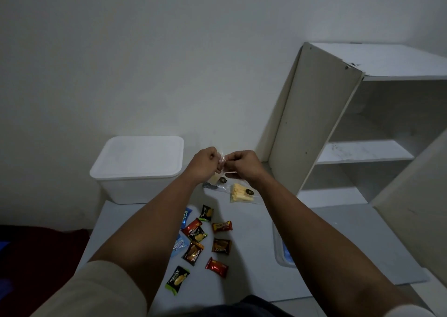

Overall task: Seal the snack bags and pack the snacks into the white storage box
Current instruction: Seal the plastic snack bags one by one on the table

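Both hands raised over the table's (pixel 242 268) far edge: left hand (pixel 205 163) and right hand (pixel 243 164) pinch the top of a clear bag (pixel 221 161), contents probably yellow sticks. Second bag (pixel 242 193) lies below. Box (pixel 137 169), lid on, far-left corner. Wrapped snacks (pixel 200 238) mid-table.

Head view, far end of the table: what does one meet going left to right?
Lidded white plastic storage box → left hand → small clear plastic snack bag pinched between both hands → right hand → open white wooden shelf unit.
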Motion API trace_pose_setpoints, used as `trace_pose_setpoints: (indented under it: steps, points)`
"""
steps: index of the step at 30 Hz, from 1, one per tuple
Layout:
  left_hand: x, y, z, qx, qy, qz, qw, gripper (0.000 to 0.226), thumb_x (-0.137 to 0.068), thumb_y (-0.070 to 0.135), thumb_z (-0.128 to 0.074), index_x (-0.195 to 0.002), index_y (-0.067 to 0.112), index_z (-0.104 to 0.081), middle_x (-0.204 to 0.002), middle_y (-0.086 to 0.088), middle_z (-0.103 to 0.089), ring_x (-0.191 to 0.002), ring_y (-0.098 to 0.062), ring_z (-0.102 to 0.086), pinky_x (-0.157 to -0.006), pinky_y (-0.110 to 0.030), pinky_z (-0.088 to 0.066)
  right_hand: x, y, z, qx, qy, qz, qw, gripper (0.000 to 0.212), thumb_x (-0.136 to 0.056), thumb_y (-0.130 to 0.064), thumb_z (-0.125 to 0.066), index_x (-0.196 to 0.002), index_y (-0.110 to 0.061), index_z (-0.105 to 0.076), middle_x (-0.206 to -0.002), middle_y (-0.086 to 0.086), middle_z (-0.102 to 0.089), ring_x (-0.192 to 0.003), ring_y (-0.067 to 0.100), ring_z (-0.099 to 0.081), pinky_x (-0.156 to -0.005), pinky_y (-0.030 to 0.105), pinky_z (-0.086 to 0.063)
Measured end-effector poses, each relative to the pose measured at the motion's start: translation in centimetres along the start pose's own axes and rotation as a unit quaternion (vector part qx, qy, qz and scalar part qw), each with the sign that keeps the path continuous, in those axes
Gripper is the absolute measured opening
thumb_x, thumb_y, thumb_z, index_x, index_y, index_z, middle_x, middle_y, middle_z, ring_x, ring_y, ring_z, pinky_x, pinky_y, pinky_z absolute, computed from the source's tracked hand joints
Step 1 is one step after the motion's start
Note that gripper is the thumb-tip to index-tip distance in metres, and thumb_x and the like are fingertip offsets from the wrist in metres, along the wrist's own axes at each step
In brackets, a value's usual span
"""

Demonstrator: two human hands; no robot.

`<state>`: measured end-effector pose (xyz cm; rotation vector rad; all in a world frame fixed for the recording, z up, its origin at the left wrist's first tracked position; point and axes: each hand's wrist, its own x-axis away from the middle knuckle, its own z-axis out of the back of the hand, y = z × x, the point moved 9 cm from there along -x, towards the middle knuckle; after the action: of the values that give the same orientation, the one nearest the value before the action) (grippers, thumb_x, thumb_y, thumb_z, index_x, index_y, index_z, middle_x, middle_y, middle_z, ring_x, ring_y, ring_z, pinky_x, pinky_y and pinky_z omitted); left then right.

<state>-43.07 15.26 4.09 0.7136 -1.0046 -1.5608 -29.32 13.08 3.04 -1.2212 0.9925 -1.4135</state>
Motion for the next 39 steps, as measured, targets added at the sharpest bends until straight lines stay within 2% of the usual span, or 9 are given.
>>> trace_pose_setpoints:
  steps: [7,9,12,15,19,23,27,32,39]
  points:
    - [0.5,-1.3,0.6,0.062,0.040,0.032,0.997,0.017,-0.100,0.029,-0.056,-0.103,0.013,-0.061,-0.096,-0.010,-0.074,-0.081,-0.019,-0.070,-0.082,-0.044,-0.058,0.1,-0.6,0.9,0.065,0.002,0.004,0.998,0.011,-0.094,-0.001,-0.066,-0.090,-0.004,-0.075,-0.080,0.012,-0.070,-0.072,0.018,-0.067,-0.071,0.034,-0.062]
    - [0.5,-1.7,1.9,0.072,0.083,0.035,0.993,0.026,-0.099,0.027,-0.056,-0.125,0.024,-0.055,-0.120,-0.008,-0.067,-0.096,-0.019,-0.065,-0.079,-0.035,-0.054,0.2,-1.0,1.5,0.081,0.003,0.003,0.997,0.012,-0.094,-0.007,-0.067,-0.085,-0.009,-0.075,-0.076,0.005,-0.069,-0.070,0.015,-0.065,-0.066,0.031,-0.060]
    - [0.4,-2.2,3.5,0.061,0.122,0.038,0.990,0.057,-0.096,0.018,-0.054,-0.149,0.032,-0.038,-0.146,-0.004,-0.045,-0.129,-0.024,-0.050,-0.102,-0.038,-0.047,0.3,-1.4,2.0,0.098,-0.041,0.002,0.994,0.010,-0.092,-0.012,-0.070,-0.085,-0.010,-0.077,-0.072,-0.002,-0.072,-0.071,0.015,-0.068,-0.069,0.033,-0.061]
    - [0.3,-2.7,3.5,0.040,0.100,0.038,0.993,0.037,-0.094,0.023,-0.059,-0.130,0.029,-0.057,-0.138,0.000,-0.054,-0.129,-0.022,-0.052,-0.102,-0.036,-0.044,0.4,-2.3,2.8,0.098,-0.074,0.009,0.992,0.010,-0.093,-0.012,-0.068,-0.090,-0.008,-0.077,-0.076,0.003,-0.073,-0.075,0.015,-0.070,-0.063,0.028,-0.058]
    - [-0.3,-3.3,2.8,0.106,0.066,0.035,0.992,0.010,-0.100,0.020,-0.059,-0.099,0.014,-0.067,-0.110,-0.002,-0.072,-0.108,-0.021,-0.067,-0.081,-0.028,-0.048,0.3,-3.4,4.5,0.031,-0.035,0.025,0.999,0.022,-0.095,-0.027,-0.067,-0.100,-0.007,-0.076,-0.094,0.012,-0.076,-0.092,0.025,-0.074,-0.080,0.038,-0.061]
    - [-1.2,-3.7,2.0,0.184,0.073,0.066,0.978,0.017,-0.103,0.017,-0.054,-0.109,0.005,-0.063,-0.109,-0.004,-0.076,-0.100,-0.016,-0.070,-0.081,-0.033,-0.049,-0.7,-1.8,4.9,0.005,-0.020,0.019,1.000,0.047,-0.083,-0.058,-0.074,-0.114,-0.022,-0.074,-0.108,0.002,-0.076,-0.101,0.020,-0.073,-0.086,0.042,-0.060]
    - [-3.1,-4.3,1.3,0.219,0.079,0.080,0.969,0.011,-0.104,0.019,-0.052,-0.103,0.013,-0.062,-0.108,-0.002,-0.076,-0.095,-0.010,-0.070,-0.091,-0.041,-0.051,-2.8,2.0,4.1,0.066,0.000,-0.012,0.998,0.035,-0.089,-0.033,-0.076,-0.122,-0.025,-0.069,-0.114,0.009,-0.071,-0.102,0.024,-0.069,-0.084,0.044,-0.060]
    - [-5.5,-6.5,0.6,0.205,0.105,0.090,0.969,0.010,-0.102,0.017,-0.055,-0.103,0.011,-0.064,-0.106,-0.002,-0.075,-0.097,-0.014,-0.070,-0.090,-0.035,-0.053,-5.8,7.4,2.4,-0.007,0.026,-0.052,0.998,0.015,-0.099,-0.023,-0.064,-0.111,-0.018,-0.073,-0.112,0.011,-0.069,-0.098,0.023,-0.064,-0.070,0.031,-0.059]
    - [-10.0,-14.2,-2.2,0.186,0.108,0.212,0.953,0.042,-0.099,0.035,-0.061,-0.136,0.017,-0.051,-0.123,0.000,-0.054,-0.108,-0.019,-0.055,-0.085,-0.032,-0.044,-13.9,13.3,1.4,-0.066,0.050,-0.114,0.990,0.016,-0.102,-0.024,-0.059,-0.100,-0.016,-0.073,-0.113,0.012,-0.070,-0.097,0.024,-0.066,-0.079,0.045,-0.058]
